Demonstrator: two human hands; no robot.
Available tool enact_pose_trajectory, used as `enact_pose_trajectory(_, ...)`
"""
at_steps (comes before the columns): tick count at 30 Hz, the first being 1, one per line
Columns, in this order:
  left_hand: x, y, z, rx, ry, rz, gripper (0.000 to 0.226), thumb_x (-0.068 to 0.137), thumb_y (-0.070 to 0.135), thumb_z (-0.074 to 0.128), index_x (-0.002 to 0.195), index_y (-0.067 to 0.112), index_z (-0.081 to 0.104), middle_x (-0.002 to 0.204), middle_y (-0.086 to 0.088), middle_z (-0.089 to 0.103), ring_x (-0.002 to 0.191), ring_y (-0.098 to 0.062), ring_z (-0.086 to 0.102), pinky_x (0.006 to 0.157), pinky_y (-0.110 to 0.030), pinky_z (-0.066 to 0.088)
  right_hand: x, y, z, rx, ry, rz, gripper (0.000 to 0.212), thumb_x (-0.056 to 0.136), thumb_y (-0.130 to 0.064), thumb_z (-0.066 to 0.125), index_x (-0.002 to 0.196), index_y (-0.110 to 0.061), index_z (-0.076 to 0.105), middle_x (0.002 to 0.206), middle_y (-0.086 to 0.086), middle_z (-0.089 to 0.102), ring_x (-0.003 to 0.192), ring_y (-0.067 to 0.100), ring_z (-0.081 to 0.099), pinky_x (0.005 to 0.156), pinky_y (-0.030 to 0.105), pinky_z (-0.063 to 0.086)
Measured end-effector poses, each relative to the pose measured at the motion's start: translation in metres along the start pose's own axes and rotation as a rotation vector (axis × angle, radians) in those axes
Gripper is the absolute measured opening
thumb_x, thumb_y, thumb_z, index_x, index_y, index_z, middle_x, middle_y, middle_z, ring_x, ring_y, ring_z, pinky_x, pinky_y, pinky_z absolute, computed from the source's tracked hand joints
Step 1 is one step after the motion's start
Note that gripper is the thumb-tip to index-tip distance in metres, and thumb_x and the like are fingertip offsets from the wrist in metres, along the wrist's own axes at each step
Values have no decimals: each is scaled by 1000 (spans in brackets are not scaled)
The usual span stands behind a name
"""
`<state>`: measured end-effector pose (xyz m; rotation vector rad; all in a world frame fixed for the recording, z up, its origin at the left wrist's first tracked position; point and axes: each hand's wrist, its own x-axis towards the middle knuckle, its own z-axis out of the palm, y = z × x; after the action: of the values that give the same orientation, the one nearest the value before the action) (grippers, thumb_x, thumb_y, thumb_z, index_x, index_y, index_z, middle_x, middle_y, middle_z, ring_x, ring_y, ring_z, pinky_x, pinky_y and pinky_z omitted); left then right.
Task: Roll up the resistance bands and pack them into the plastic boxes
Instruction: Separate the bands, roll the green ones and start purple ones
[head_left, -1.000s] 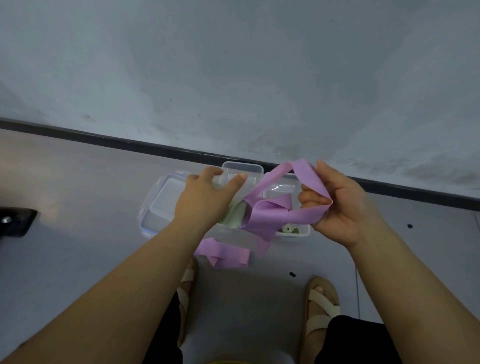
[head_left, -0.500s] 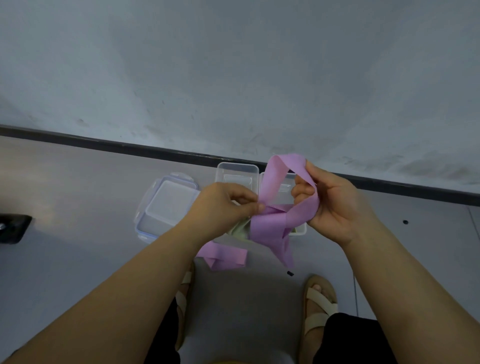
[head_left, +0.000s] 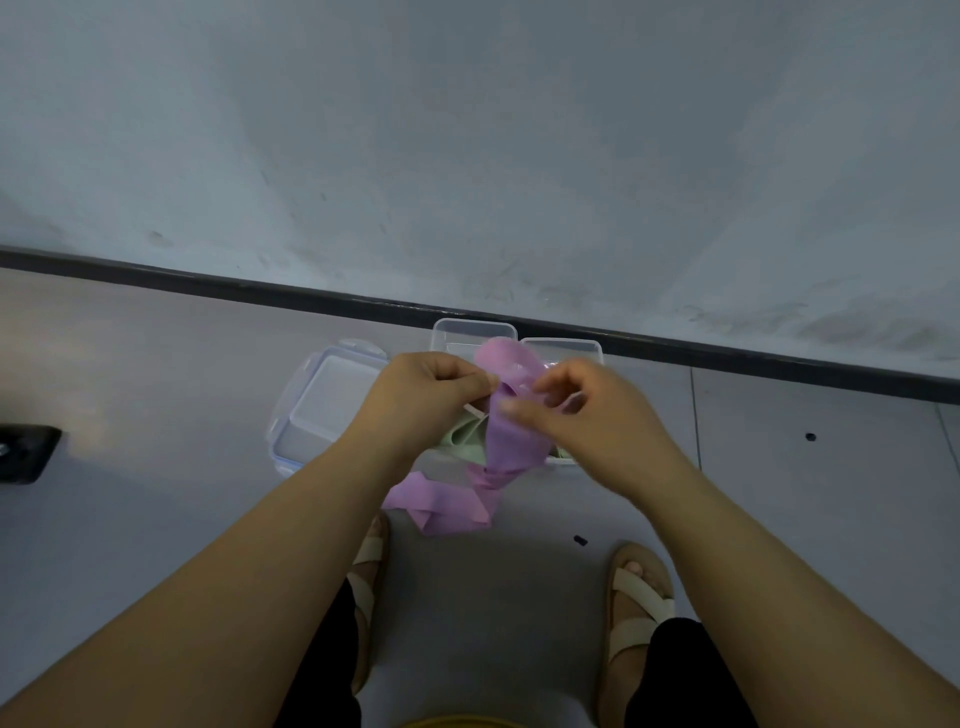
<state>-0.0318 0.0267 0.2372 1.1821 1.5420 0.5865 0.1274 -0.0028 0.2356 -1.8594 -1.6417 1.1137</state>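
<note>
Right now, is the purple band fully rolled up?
No: the purple band hangs loose from the left hand and right hand, its tail crumpled on the floor.

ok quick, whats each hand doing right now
Left hand: closed, pinching the purple resistance band near its top.
Right hand: closed, pinching the same band, thumb on it.

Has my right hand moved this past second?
Yes. The right hand, pinching the purple band, shifted left, from beside the right plastic box to over it.
</note>
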Motion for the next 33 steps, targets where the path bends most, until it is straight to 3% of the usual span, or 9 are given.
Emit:
enact_pose_trajectory(6,3,-1,-2,25,21,16,21,86,26,64,69,16,69,65,3,64,63,-13,53,58,-24,43,3,4,3,-95,32,-75,18,91,-32,54,89,-15,61,86,1,61,80,19,57,76,38,51)
enact_pose_trajectory(10,5,-5,-6,252,-78,65,29,85,40,61,76,13,70,79,-6,68,73,-15,57,71,-30,49,3,2,-4,136,67,5,10,94,-28,49,87,-22,53,86,-9,54,80,12,52,69,32,50)
enact_pose_trajectory(13,4,-5,-6,399,-213,71,35,74,51,70,91,20,70,87,3,70,83,-13,63,82,-32,53,5,2,-5,186,101,11,13,95,-26,48,83,-28,49,86,-12,52,77,8,50,67,30,49)
enact_pose_trajectory(16,2,-3,-4,623,-249,113,50,70,51,73,112,26,64,100,12,62,93,-9,56,81,-23,42,6,3,-6,206,115,14,15,96,-27,47,81,-29,49,86,-13,52,77,7,51,67,28,48)
enact_pose_trajectory(20,4,-8,-3,800,-250,201,45,71,44,75,112,30,64,95,12,60,88,-10,53,76,-22,39,8,5,-11,292,171,54,15,95,-26,47,81,-26,53,87,-9,55,76,8,52,64,25,45)
enact_pose_trajectory(23,6,-10,-1,796,-164,247,18,87,44,57,90,28,66,75,8,59,78,-15,55,70,-26,44,9,5,-14,300,179,79,14,95,-27,48,84,-23,55,91,-4,57,79,11,53,69,31,46)
enact_pose_trajectory(25,8,-11,-2,799,-146,203,33,97,43,38,76,25,56,69,4,55,75,-19,55,70,-28,44,9,7,-17,237,194,66,14,96,-28,47,90,-19,57,89,-8,55,76,7,50,64,27,43)
enact_pose_trajectory(30,12,-22,-7,984,-239,46,38,100,43,23,88,19,51,92,-3,58,92,-23,57,89,-38,46,11,12,-25,120,262,68,24,97,-29,44,103,-16,64,93,-3,57,86,17,50,76,34,42)
enact_pose_trajectory(33,18,-30,-11,1056,-253,-26,43,98,48,18,100,22,52,110,-7,57,110,-29,52,99,-47,40,13,14,-27,207,330,89,24,98,-29,43,104,-17,63,95,-6,56,85,14,49,69,30,40)
